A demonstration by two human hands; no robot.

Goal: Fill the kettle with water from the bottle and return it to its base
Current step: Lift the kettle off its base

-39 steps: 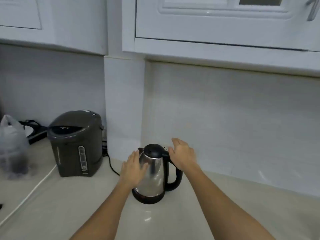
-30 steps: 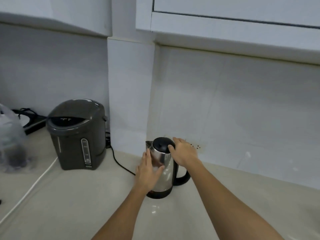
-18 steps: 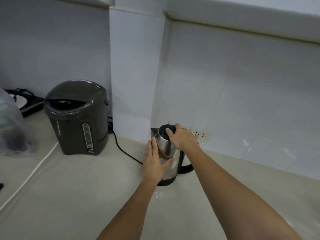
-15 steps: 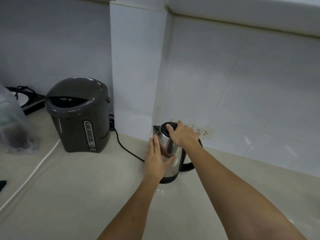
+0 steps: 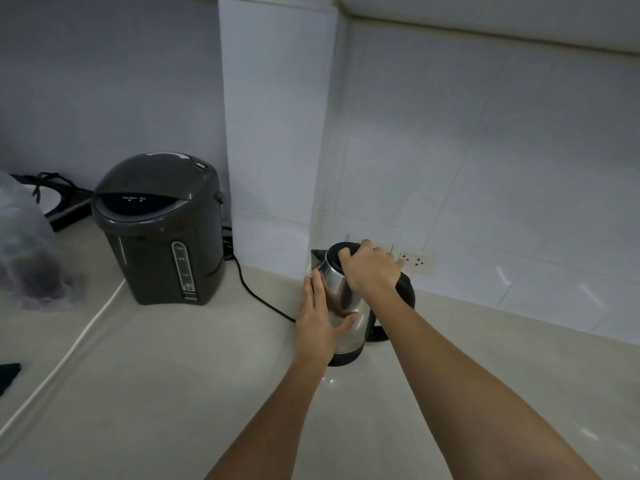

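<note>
A steel kettle [image 5: 346,303] with a black lid [image 5: 333,259] and black handle stands on the pale counter, close to the wall corner. Its black bottom ring touches the counter; I cannot tell whether that is a separate base. My left hand [image 5: 320,317] lies flat against the kettle's left side, fingers together and pointing up. My right hand [image 5: 372,270] sits on top, fingers curled over the lid's edge and the top of the handle. No water bottle is in view.
A dark grey electric water dispenser [image 5: 161,226] stands to the left, its black cord [image 5: 256,296] running toward the kettle. A wall socket [image 5: 415,261] is behind the kettle. A clear plastic bag [image 5: 27,244] lies far left. A white cord [image 5: 69,348] crosses the counter.
The camera has tilted down and moved closer, and the upper cabinets have left the view. Both hands stay on the kettle; the right hand has settled further over the lid.
</note>
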